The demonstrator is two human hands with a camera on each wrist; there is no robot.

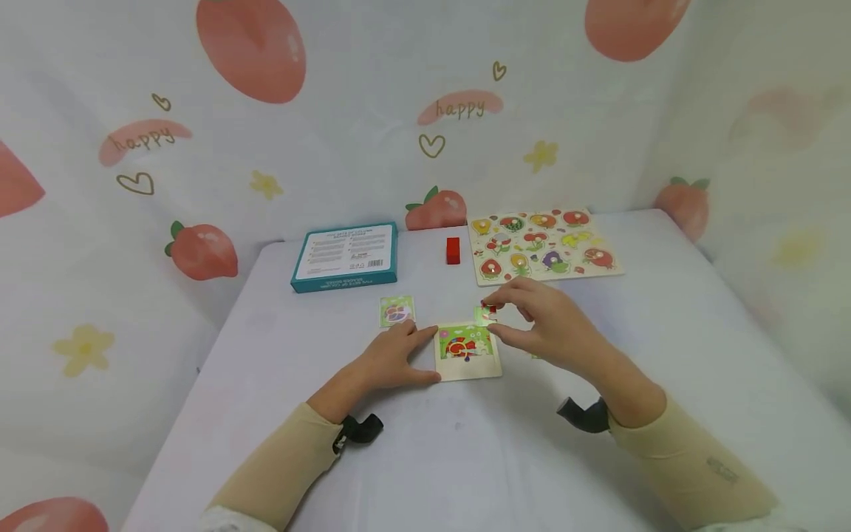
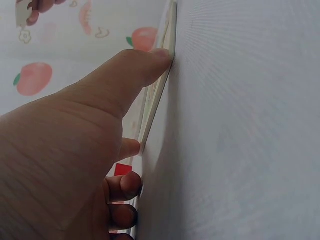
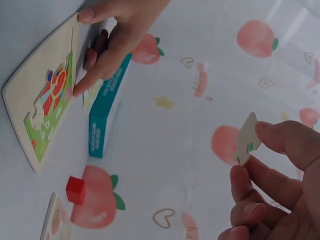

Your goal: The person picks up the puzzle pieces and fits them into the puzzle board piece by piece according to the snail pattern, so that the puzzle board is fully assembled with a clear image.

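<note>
A square wooden puzzle board (image 1: pixel 468 368) lies on the table, its upper part filled with a green picture with a red figure, the strip nearest the person bare wood. At the board's left side, my left hand (image 1: pixel 388 358) touches the two corners with thumb and index fingertip. My right hand (image 1: pixel 541 325) pinches a small puzzle piece (image 3: pixel 248 137) between thumb and fingers, raised near the board's far right corner. That piece (image 1: pixel 484 316) shows green and red from above; the right wrist view shows a plain wooden face with a notched edge.
A small green picture square (image 1: pixel 397 311) lies by the left fingers. Behind stand a teal box (image 1: pixel 344 257), a red block (image 1: pixel 453 250) and a fruit peg board (image 1: pixel 545 247). A green scrap (image 1: pixel 535 357) peeks out beneath the right hand.
</note>
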